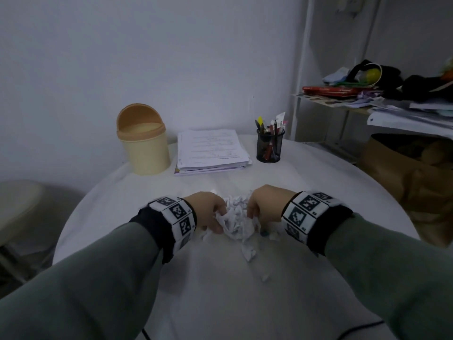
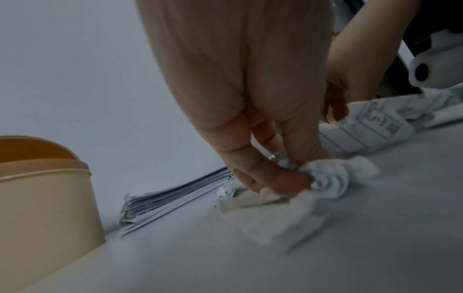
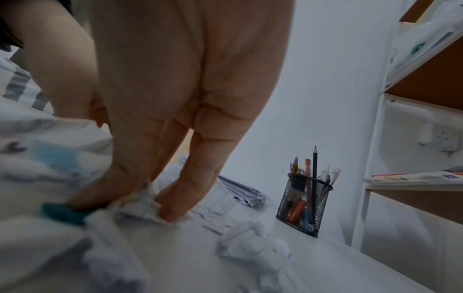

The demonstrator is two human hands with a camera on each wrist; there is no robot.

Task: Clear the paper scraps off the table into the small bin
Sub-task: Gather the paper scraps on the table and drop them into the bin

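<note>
Pinched crumpled white paper scraps [image 1: 236, 218] in left hand [image 1: 208, 209] and right hand [image 1: 266, 204]; round beige bin [image 1: 144, 143], domed lid tipped open, contents unseen.

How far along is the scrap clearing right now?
Done: nothing visibly binned; the small bin stands at the table's far left, apart from the pile. In hand: left hand and right hand bunch the paper scraps. Left: carrying them over, plus stray scraps nearer the person.

Motion blur smears the paper scraps [image 3: 50, 158] at left; the bin [image 2: 45, 198] is cut off.
</note>
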